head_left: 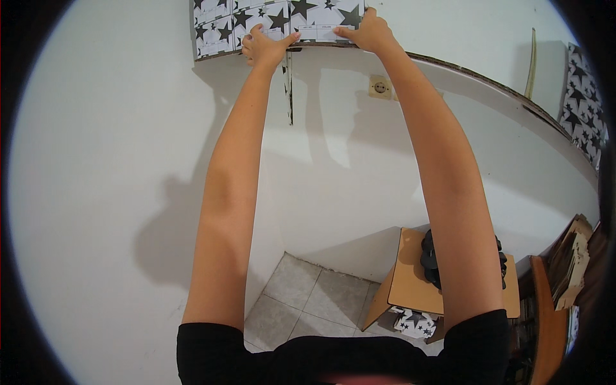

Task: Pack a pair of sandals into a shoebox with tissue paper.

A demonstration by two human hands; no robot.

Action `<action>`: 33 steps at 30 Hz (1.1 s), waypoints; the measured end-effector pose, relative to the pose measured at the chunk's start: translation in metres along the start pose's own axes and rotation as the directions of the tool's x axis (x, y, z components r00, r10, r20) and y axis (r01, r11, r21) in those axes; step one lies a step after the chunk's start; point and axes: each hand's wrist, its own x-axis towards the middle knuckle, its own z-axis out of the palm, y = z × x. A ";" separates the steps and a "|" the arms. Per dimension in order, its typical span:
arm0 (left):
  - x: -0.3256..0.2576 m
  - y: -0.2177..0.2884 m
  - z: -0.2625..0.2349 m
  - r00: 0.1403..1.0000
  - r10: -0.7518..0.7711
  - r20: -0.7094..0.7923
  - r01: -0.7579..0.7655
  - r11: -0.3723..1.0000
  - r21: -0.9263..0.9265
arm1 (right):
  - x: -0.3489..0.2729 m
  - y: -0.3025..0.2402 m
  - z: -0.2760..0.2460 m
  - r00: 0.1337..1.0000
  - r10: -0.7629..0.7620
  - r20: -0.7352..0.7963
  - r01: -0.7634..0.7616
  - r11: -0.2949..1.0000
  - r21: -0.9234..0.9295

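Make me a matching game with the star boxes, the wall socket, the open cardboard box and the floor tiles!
Things:
1. star-patterned boxes
2. wall socket
3. open cardboard box
4. floor tiles

Places or states:
A. down on the floor, dark items inside
B. grey, in the corner below
C. up on the shelf, both hands on them
D. on the white wall under the shelf

Pairs: 1-C, 2-D, 3-A, 4-B

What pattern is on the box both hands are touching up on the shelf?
Black stars on white, clearest in the head view: box, left hand, right hand.

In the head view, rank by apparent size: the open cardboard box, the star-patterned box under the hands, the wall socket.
1. Open cardboard box, though nearer the camera
2. Star-patterned box, partly cropped
3. Wall socket
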 end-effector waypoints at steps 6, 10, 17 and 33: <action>-0.013 0.008 0.011 0.998 0.030 -0.047 -0.027 0.997 0.066 | -0.008 -0.002 -0.007 0.996 0.063 0.069 -0.064 0.998 0.016; -0.025 0.016 0.010 0.982 0.133 -0.135 -0.118 0.987 0.113 | -0.038 -0.027 -0.035 0.997 0.007 -0.075 -0.006 1.000 0.023; -0.084 0.110 0.048 0.836 0.268 -0.479 -0.402 0.893 -0.201 | -0.100 0.029 -0.082 0.746 -0.585 -0.317 0.471 0.801 -0.370; -0.466 0.448 0.111 0.880 0.232 -0.415 -0.473 0.349 -0.809 | -0.424 0.228 -0.488 0.915 -0.057 0.398 0.354 0.584 -0.730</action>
